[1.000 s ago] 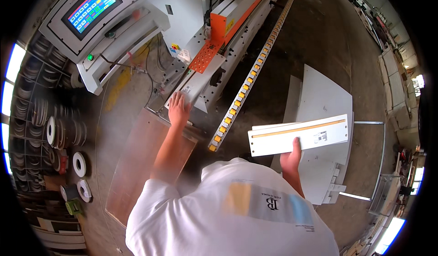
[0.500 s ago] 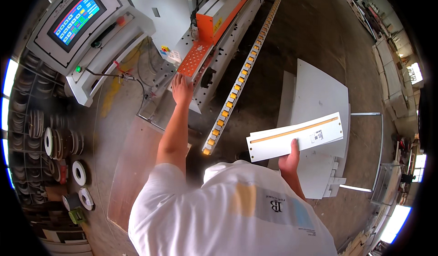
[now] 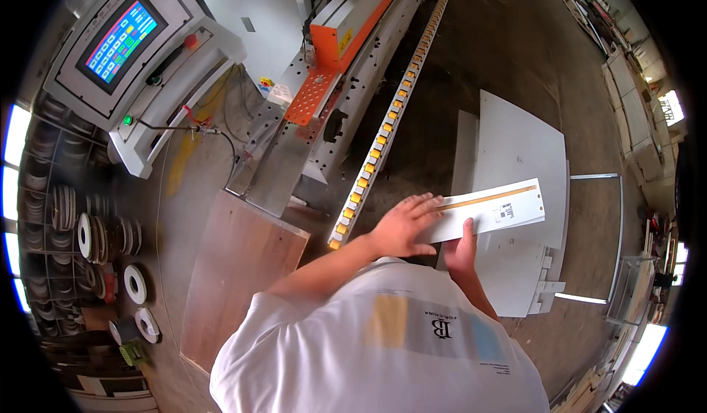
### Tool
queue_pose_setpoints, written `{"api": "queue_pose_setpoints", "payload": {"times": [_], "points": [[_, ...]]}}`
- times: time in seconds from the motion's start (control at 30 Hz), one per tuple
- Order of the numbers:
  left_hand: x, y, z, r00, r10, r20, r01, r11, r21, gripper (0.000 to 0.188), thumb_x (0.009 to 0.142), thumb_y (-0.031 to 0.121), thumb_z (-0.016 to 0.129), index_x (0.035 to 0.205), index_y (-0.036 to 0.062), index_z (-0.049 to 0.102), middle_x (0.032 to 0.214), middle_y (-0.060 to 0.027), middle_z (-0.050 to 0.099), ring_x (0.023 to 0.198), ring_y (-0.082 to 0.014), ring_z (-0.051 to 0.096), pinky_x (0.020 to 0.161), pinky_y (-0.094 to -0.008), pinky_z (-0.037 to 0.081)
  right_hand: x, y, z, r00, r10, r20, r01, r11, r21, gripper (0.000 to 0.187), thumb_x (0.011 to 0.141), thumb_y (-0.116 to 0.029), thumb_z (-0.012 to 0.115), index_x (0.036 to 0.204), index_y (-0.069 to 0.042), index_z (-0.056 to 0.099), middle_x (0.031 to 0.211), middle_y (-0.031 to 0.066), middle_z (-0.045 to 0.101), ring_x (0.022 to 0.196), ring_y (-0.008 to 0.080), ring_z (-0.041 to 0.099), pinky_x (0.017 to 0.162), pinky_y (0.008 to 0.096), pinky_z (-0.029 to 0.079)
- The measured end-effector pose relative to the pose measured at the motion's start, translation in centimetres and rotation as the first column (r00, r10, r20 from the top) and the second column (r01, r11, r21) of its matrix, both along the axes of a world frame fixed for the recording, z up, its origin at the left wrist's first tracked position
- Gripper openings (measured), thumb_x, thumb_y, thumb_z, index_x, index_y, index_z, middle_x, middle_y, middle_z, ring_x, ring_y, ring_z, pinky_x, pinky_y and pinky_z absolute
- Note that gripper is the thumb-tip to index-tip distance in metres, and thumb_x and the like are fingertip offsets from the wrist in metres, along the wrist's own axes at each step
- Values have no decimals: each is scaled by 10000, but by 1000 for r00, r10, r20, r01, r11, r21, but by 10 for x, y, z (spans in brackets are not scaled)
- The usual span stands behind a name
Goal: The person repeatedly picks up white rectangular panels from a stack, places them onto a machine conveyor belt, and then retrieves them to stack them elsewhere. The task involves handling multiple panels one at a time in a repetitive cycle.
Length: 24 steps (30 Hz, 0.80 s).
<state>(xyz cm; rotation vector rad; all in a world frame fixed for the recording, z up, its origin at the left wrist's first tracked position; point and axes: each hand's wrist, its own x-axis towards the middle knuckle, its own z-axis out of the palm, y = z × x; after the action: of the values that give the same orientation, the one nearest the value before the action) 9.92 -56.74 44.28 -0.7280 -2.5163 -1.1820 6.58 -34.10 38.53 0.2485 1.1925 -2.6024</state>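
Observation:
My right hand [image 3: 461, 252] grips narrow white boards [image 3: 490, 208] from the near side, its thumb on the upper face and its other fingers hidden underneath. The top board has a long tan groove, a small printed label and dark holes near its right end. Over the left end of the boards lies my left hand [image 3: 403, 227], its fingers stretched across the face and its thumb apart, toward me. That hand covers the left end, so contact there is only partly visible.
Ahead stands a machine with an orange perforated plate [image 3: 310, 98] and a rail of yellow rollers [image 3: 370, 164]. A control panel [image 3: 121, 41] is at the left. Large white panels [image 3: 519, 148] are stacked at the right, and a brown board [image 3: 239, 266] lies left of me.
My left hand has moved from the orange plate, back and right, onto the left end of the white boards. The boards in my right hand have shifted slightly left.

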Motion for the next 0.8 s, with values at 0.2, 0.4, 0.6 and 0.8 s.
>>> {"api": "queue_pose_setpoints", "payload": {"times": [0.2, 0.4, 0.6, 0.8], "points": [[22, 2, -6, 985, 164, 53, -160, 984, -73, 687, 687, 278, 870, 1312, 150, 617, 1509, -104, 479, 1367, -383, 446, 1083, -538, 403, 3, -10, -7, 999, 53, -12, -54, 997, -53, 574, 1056, -281, 528, 1530, -27, 329, 1501, 143, 454, 1382, 307, 451, 1171, 487, 353], [43, -43, -26, 937, 348, 22, -347, 937, -34, 578, 683, 240, 860, 1227, 194, 670, 1417, -58, 548, 1324, -374, 465, 1028, -527, 422, 2, -20, 12, 990, -86, 111, 81, 996, 46, 560, 1029, -220, 606, 1505, -46, 369, 1462, 122, 480, 1359, 277, 480, 1138, 443, 415], [69, -124, -70, 751, 659, -37, -655, 736, -174, 563, 622, 228, 880, 1153, 191, 698, 1355, -23, 602, 1314, -372, 482, 1040, -529, 410, 0, -9, 6, 980, -161, 119, 145, 981, 130, 534, 1025, -202, 621, 1476, -23, 398, 1403, 130, 531, 1320, 274, 529, 1116, 434, 446], [97, -205, -125, 513, 853, -96, -837, 473, -275, 526, 700, 251, 833, 1197, 164, 684, 1359, -25, 601, 1335, -356, 474, 1099, -513, 391, 2, -12, 8, 978, -145, 151, 129, 986, 109, 492, 1031, -190, 613, 1446, -1, 429, 1399, 132, 539, 1314, 272, 535, 1109, 421, 453]]}}
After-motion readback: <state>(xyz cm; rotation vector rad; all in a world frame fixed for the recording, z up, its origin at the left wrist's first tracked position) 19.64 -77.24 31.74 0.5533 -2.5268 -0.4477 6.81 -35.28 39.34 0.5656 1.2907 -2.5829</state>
